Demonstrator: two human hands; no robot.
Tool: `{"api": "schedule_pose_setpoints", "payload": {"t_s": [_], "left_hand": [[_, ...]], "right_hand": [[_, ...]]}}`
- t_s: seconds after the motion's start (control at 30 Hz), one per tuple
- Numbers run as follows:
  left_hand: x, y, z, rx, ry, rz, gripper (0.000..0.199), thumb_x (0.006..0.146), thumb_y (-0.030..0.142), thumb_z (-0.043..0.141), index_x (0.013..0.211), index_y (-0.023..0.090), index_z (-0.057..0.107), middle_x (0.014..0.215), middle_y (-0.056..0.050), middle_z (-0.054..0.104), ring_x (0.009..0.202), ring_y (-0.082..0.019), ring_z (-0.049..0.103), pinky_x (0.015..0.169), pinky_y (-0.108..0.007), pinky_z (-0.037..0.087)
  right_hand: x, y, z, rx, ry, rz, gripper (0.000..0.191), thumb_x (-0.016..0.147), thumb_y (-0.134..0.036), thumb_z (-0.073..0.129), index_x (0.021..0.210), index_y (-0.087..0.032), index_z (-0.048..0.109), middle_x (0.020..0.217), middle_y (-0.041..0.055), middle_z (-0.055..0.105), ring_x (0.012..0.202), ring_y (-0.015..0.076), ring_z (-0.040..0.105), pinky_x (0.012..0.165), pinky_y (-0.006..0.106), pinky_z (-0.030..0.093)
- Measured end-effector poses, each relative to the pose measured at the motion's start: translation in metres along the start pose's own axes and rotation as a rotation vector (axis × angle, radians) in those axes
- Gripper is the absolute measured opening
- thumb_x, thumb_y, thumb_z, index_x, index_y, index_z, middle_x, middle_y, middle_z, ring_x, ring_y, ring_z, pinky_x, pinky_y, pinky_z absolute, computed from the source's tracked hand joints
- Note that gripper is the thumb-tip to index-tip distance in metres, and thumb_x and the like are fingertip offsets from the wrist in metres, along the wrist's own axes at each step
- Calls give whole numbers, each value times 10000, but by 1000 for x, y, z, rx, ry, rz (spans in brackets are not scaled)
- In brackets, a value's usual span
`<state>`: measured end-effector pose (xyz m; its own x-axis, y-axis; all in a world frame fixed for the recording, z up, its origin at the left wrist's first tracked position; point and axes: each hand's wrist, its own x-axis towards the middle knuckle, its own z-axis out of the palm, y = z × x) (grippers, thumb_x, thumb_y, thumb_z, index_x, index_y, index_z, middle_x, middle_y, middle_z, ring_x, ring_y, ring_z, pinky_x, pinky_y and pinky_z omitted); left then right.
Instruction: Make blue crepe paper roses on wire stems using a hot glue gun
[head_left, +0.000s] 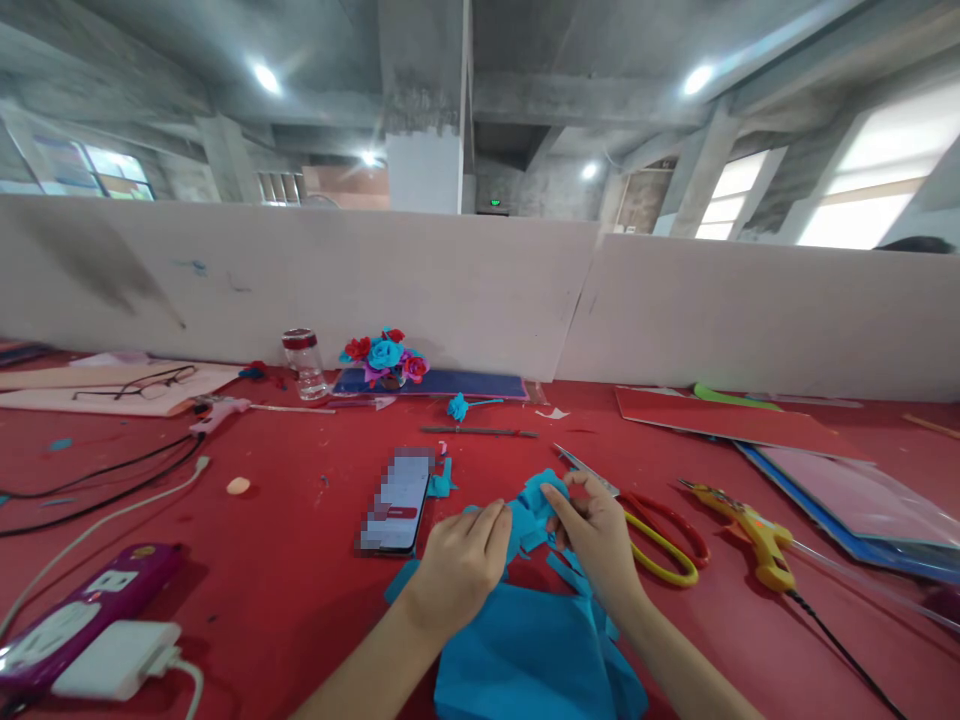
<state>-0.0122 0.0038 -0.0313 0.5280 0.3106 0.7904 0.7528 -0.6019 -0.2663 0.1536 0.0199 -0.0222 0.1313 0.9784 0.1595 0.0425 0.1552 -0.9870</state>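
Observation:
Between my two hands, blue paper pieces [529, 512] are held up over the red table. My left hand [466, 560] has its fingers pressed together on the left part of the blue paper. The fingertips of my right hand [592, 520] pinch the right part, near its top. Below them lies a larger folded blue sheet [525, 655], with small blue scraps around it. Just left of my left hand is a phone [401, 505] with its screen lit. Scissors [664, 540] with red and yellow handles lie right beside my right hand.
A yellow glue gun [750, 530] and coloured sheets [847, 490] lie at the right. Toward the back stand a paper flower bunch [386, 355] and a glass jar [306, 365], before a white partition [375, 270]. A purple power strip [97, 610] is at the left.

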Motion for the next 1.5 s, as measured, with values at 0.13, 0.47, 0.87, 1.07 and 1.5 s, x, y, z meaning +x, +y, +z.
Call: {"api": "schedule_pose_setpoints", "payload": {"t_s": [0.13,0.47,0.87,1.07,1.5], "left_hand": [[1,0,-1,-1,12,-4,284,850,13,332,938,37,601,867,-136,707,710,-204,681,590,-300,572],[2,0,-1,7,-5,-4,294,851,15,323,948,48,598,876,-132,707,719,-201,680,596,-295,569],[-3,-2,5,-71,-15,-111,201,841,53,434,946,87,602,870,-91,709,771,-177,676,611,-252,550],[-2,-5,10,-136,27,-198,204,854,87,416,867,115,617,774,-67,710,633,-153,670,508,-218,511],[3,-12,9,-239,102,-454,169,847,154,462,806,155,626,735,-44,718,617,-149,676,558,-220,518]], "right_hand": [[-1,-1,1,30,-13,4,342,719,-460,628,797,-221,396,420,-65,560,287,76,435,309,150,283],[-1,-1,3,55,-55,29,335,744,-472,594,819,-229,375,437,-67,560,285,78,429,309,152,282],[14,-7,-35,-847,161,-765,185,815,-339,532,919,-196,586,952,100,629,903,247,560,797,398,421],[26,-16,-57,-997,165,-962,216,822,-219,516,991,-262,643,1161,91,534,1029,264,491,887,462,353],[16,-35,-54,-152,-421,102,423,719,-555,553,597,-154,607,395,-78,329,359,45,264,353,173,239]]}}
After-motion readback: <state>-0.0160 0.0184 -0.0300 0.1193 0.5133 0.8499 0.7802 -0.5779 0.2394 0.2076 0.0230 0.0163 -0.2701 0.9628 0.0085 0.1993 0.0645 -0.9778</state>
